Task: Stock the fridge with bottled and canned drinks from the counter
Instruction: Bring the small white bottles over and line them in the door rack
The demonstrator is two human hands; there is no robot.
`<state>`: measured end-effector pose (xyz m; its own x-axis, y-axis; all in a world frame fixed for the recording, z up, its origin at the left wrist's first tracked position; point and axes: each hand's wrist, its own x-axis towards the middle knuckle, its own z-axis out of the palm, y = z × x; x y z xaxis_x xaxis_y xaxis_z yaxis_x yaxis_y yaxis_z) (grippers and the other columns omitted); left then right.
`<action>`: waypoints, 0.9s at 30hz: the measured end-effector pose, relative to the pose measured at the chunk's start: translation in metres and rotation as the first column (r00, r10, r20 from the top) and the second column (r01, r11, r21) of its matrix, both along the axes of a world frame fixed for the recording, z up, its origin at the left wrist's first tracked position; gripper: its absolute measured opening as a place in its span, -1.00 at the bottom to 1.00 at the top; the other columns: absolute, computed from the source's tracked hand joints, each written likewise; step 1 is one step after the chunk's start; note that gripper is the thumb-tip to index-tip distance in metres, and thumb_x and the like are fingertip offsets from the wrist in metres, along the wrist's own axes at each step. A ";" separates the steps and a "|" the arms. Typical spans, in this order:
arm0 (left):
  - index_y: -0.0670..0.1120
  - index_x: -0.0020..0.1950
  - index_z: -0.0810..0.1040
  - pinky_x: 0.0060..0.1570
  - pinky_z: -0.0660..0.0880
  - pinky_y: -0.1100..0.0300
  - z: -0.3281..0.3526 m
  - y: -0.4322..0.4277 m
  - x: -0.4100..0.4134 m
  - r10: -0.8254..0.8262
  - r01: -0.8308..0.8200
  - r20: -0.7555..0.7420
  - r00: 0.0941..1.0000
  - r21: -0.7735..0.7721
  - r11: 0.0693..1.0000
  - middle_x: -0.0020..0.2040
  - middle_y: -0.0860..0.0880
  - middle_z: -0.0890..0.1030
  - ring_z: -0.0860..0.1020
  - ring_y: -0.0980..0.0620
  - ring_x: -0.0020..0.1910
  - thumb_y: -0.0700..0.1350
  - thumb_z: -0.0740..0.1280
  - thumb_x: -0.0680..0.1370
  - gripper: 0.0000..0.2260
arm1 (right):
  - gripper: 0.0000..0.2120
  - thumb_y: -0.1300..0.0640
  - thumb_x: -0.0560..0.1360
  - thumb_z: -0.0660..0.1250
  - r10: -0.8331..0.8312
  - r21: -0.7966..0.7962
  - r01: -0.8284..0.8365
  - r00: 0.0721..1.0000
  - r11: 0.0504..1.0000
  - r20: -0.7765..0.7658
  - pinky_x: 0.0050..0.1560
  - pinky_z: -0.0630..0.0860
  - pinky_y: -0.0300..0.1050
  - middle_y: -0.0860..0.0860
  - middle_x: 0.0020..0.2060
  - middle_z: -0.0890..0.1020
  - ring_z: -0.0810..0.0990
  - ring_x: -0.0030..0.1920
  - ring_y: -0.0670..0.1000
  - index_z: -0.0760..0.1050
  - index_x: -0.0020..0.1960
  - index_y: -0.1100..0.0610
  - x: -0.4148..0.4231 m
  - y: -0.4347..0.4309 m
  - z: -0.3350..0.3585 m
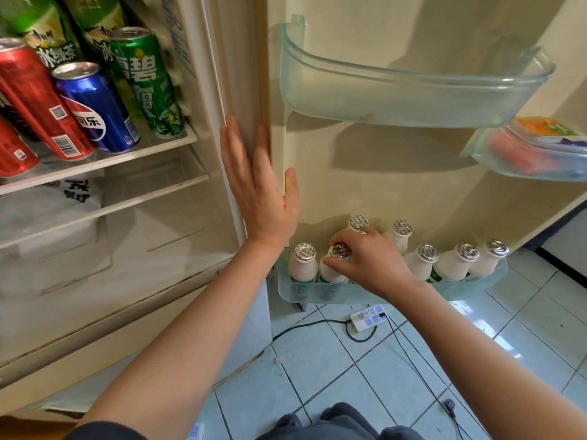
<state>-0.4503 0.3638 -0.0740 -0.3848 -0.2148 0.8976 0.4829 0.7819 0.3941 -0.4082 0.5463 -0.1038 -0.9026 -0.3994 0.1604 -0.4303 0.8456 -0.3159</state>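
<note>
Seven bottles [422, 265] in door bin [381, 295], right fingers [344, 242] round one, left fingers [233, 144] straight on fridge [222, 74].

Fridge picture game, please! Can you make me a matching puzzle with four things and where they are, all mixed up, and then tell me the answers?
Things:
1. blue can
2. power strip
3. left hand
4. right hand

Places:
A. on the tiled floor
B. flat against the fridge frame
C. on the fridge shelf, beside the green can
D. gripping a white bottle in the bottom door bin

Pairs: 1-C, 2-A, 3-B, 4-D.
</note>
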 end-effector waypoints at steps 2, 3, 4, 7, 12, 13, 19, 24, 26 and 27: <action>-0.18 0.38 0.19 0.47 0.06 -0.06 0.000 0.000 0.001 0.001 -0.001 0.006 1.000 0.005 1.000 0.38 -0.52 0.19 0.13 -0.35 0.43 -0.12 0.21 0.51 -0.53 | -0.66 -0.17 0.49 0.29 -0.002 0.011 0.002 1.000 1.000 0.000 0.00 0.27 -0.26 -0.05 -0.03 0.65 0.50 0.11 0.05 0.50 0.15 0.01 0.002 -0.001 0.000; -0.18 0.38 0.19 0.47 0.06 -0.06 0.001 0.000 0.001 0.000 -0.001 0.008 1.000 0.007 1.000 0.38 -0.52 0.19 0.14 -0.36 0.43 -0.11 0.21 0.51 -0.54 | -0.65 -0.17 0.50 0.28 -0.006 0.019 0.006 1.000 1.000 0.000 0.00 0.31 -0.21 -0.05 -0.02 0.64 0.50 0.11 0.05 0.49 0.17 0.01 0.003 -0.002 0.000; -0.18 0.38 0.20 0.47 0.07 -0.06 0.001 0.000 0.001 -0.001 0.001 0.009 1.000 0.008 1.000 0.38 -0.52 0.20 0.14 -0.36 0.43 -0.11 0.21 0.51 -0.54 | -0.65 -0.17 0.50 0.26 -0.013 0.028 0.013 1.000 1.000 -0.001 -0.01 0.32 -0.19 -0.05 -0.02 0.64 0.50 0.10 0.04 0.48 0.18 0.01 0.004 -0.003 0.000; -0.18 0.38 0.20 0.47 0.05 -0.03 0.002 0.000 0.002 0.000 0.000 0.015 1.000 0.014 1.000 0.38 -0.52 0.19 0.13 -0.34 0.43 -0.11 0.22 0.51 -0.53 | -0.63 -0.17 0.51 0.25 -0.025 0.039 0.025 1.000 0.999 0.011 -0.04 0.45 -0.08 -0.02 0.00 0.63 0.52 0.06 0.05 0.46 0.21 0.01 0.005 -0.005 0.001; -0.19 0.38 0.20 0.46 0.06 -0.05 0.003 0.001 0.005 -0.009 0.009 0.031 0.999 0.015 1.000 0.38 -0.52 0.19 0.15 -0.34 0.43 -0.12 0.23 0.51 -0.52 | -0.62 -0.16 0.54 0.22 -0.004 0.063 0.007 0.999 0.998 -0.045 -0.17 0.40 -0.08 0.04 -0.08 0.63 0.56 -0.07 0.09 0.45 0.22 0.07 0.007 -0.006 -0.002; -0.19 0.38 0.21 0.45 0.06 -0.06 0.004 0.001 0.006 -0.011 0.010 0.033 0.999 0.016 1.000 0.38 -0.52 0.19 0.14 -0.34 0.43 -0.13 0.24 0.51 -0.53 | -0.62 -0.16 0.53 0.22 -0.001 0.062 0.004 0.999 0.998 -0.054 -0.18 0.38 -0.08 0.03 -0.09 0.62 0.56 -0.08 0.09 0.45 0.22 0.07 0.007 -0.005 -0.002; -0.18 0.37 0.20 0.46 0.03 -0.05 0.003 0.000 0.006 -0.017 0.016 0.038 0.999 0.015 1.000 0.38 -0.52 0.18 0.11 -0.32 0.43 -0.16 0.26 0.50 -0.53 | -0.62 -0.11 0.52 0.28 0.021 -0.045 -0.020 0.999 0.999 0.025 -0.01 0.44 -0.10 0.01 0.00 0.62 0.54 0.04 0.04 0.48 0.23 0.08 0.006 0.002 0.000; -0.17 0.38 0.20 0.47 0.03 -0.04 0.001 0.000 0.004 -0.014 0.014 0.038 0.999 0.016 1.000 0.39 -0.51 0.18 0.12 -0.32 0.43 -0.15 0.26 0.50 -0.52 | -0.78 0.07 0.53 0.29 -0.142 -0.246 0.125 0.988 0.961 -0.053 -0.05 0.44 -0.16 0.00 0.02 0.64 0.56 0.04 0.03 0.56 0.13 0.11 0.008 0.020 0.006; -0.18 0.37 0.20 0.47 0.04 -0.05 0.000 0.000 0.003 -0.013 0.012 0.026 1.000 0.016 1.000 0.38 -0.52 0.18 0.13 -0.32 0.43 -0.13 0.25 0.51 -0.53 | -0.79 0.10 0.51 0.31 -0.227 -0.219 0.210 0.972 0.953 -0.060 -0.12 0.43 -0.14 0.00 0.00 0.63 0.56 0.03 0.06 0.56 0.12 0.10 0.008 0.030 0.006; -0.18 0.37 0.21 0.47 0.04 -0.05 0.000 -0.001 0.002 -0.013 0.013 0.020 1.000 0.017 1.000 0.38 -0.52 0.18 0.12 -0.32 0.43 -0.13 0.25 0.51 -0.53 | -0.78 0.09 0.50 0.32 -0.257 -0.180 0.245 0.965 0.953 -0.047 -0.15 0.39 -0.16 0.00 0.00 0.63 0.55 0.02 0.06 0.55 0.13 0.08 0.008 0.035 0.005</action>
